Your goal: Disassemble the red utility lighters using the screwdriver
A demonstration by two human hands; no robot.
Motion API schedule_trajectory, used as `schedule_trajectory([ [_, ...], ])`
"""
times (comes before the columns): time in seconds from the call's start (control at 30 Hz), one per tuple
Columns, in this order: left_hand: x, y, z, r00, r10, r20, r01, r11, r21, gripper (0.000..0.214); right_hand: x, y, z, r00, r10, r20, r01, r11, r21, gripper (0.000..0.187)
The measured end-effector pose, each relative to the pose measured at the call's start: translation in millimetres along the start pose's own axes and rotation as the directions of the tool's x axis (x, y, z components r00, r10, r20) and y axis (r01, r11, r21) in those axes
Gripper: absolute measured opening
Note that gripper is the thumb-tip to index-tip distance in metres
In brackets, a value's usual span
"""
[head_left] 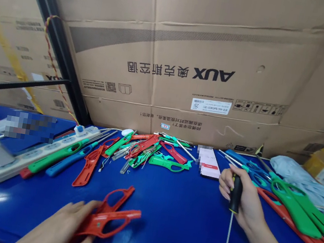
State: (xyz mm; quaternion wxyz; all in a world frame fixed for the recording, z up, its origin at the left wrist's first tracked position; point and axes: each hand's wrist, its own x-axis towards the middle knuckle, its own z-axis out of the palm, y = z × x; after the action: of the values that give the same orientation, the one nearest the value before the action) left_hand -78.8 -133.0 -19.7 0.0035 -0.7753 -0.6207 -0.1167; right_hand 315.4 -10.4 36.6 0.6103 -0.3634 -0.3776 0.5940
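My left hand (75, 223), low on the left, has its fingers closed around red plastic casing pieces (112, 214) with loop-shaped trigger guards, like those of long-nosed lighters. Two loops stick out to the right, one above the other; the rest is hidden by the hand. On the right, my right hand (246, 200) grips a screwdriver (235, 196) by its black and yellow handle. Its thin metal shaft points down toward the blue tabletop, touching no other object. Beyond the left hand lies a single red casing half (87, 169).
A pile of red and green casings and small parts (145, 149) lies at the back centre. Long lighters rest by a white power strip (35, 154) and at the right, including green ones (299, 207). A phone (209, 162) lies near the cardboard wall (174, 49).
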Motion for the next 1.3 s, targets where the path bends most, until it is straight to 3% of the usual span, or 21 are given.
schedule_trajectory([
  [0.07,25,35,-12.6,0.983,0.120,0.138,-0.119,0.993,-0.013,0.052,0,0,-1,1.000,0.008,0.007,-0.008,1.000,-0.010,0.044],
  [0.17,74,76,-19.2,0.929,0.299,0.216,-0.300,0.953,-0.031,0.051,0,1,-3,1.000,0.004,0.006,-0.004,1.000,-0.015,0.043],
  [0.3,134,96,-4.0,0.890,0.433,0.145,-0.446,0.892,0.076,0.056,1,3,-5,1.000,0.010,0.011,-0.010,1.000,-0.014,0.043],
  [0.37,151,98,3.4,0.891,0.449,0.074,-0.455,0.884,0.110,0.059,1,5,-5,1.000,0.025,0.014,-0.025,1.000,-0.017,0.044],
  [0.5,146,104,8.9,0.897,0.435,-0.075,-0.429,0.899,0.082,0.061,0,8,-4,0.999,0.048,0.020,-0.047,0.998,-0.030,0.046],
  [0.63,116,107,12.1,0.929,0.363,-0.073,-0.354,0.929,0.108,0.066,-1,9,-4,0.997,0.056,0.051,-0.053,0.997,-0.057,0.045],
  [0.73,108,99,11.2,0.925,0.362,-0.115,-0.346,0.928,0.137,0.072,0,11,-4,0.995,0.077,0.059,-0.072,0.995,-0.075,0.045],
  [0.87,120,74,-1.2,0.922,0.349,-0.170,-0.335,0.936,0.104,0.064,1,12,-4,0.997,0.066,0.039,-0.062,0.993,-0.102,0.047],
  [1.0,135,37,-18.1,0.962,0.085,-0.259,-0.070,0.995,0.067,0.024,-3,9,-2,0.997,0.077,-0.010,-0.078,0.991,-0.105,0.043],
  [1.1,139,15,-22.8,0.984,-0.068,-0.162,0.070,0.998,0.006,0.020,-5,6,1,0.993,0.092,-0.080,-0.102,0.986,-0.133,0.041],
  [1.2,141,15,-19.6,0.992,-0.042,-0.120,0.037,0.999,-0.037,0.022,-4,6,3,0.992,0.096,-0.079,-0.105,0.987,-0.125,0.040],
  [1.3,149,32,-14.8,0.989,-0.010,-0.149,0.005,0.999,-0.032,0.027,-2,8,3,0.993,0.105,-0.054,-0.111,0.987,-0.115,0.039],
])
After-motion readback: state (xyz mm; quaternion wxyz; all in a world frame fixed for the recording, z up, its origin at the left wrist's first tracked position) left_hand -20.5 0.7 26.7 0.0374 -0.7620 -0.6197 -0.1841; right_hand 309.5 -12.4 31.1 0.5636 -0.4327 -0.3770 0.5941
